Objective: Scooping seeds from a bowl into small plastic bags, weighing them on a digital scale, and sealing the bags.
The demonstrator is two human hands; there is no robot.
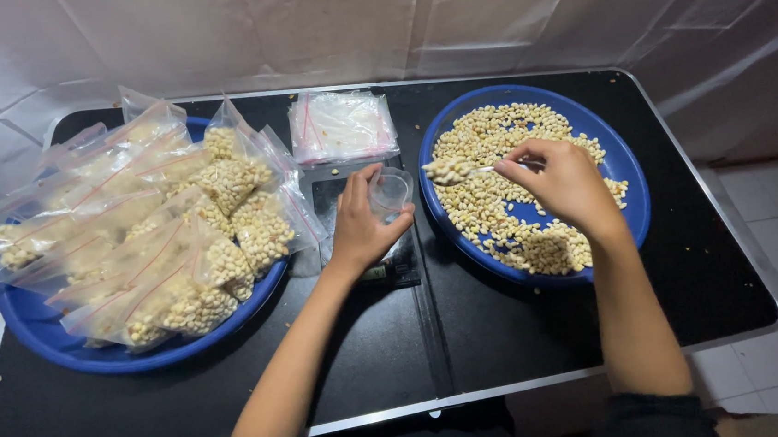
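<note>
Your left hand (359, 228) grips a clear plastic cup (391, 191) over the black scale (382, 247); just right of the scale, your right hand (560, 180) pinches a heaped spoon (456, 171) above the blue dish (625, 165) of peanuts (508, 204). Keep the spoon level.

1. Both forearms are extended fwd from the near edge of the table (472, 332), bare to the elbows; dark sleeves are seen at the bottom.
2. Left hand (359, 225) is held near the table's centre, palm down, thumb and fingers curled in a loose grip, wrist straight.
3. Right hand (564, 182) is held right of centre, toward the far edge, fingers pinched together and pointed left, wrist slightly bent.
</note>
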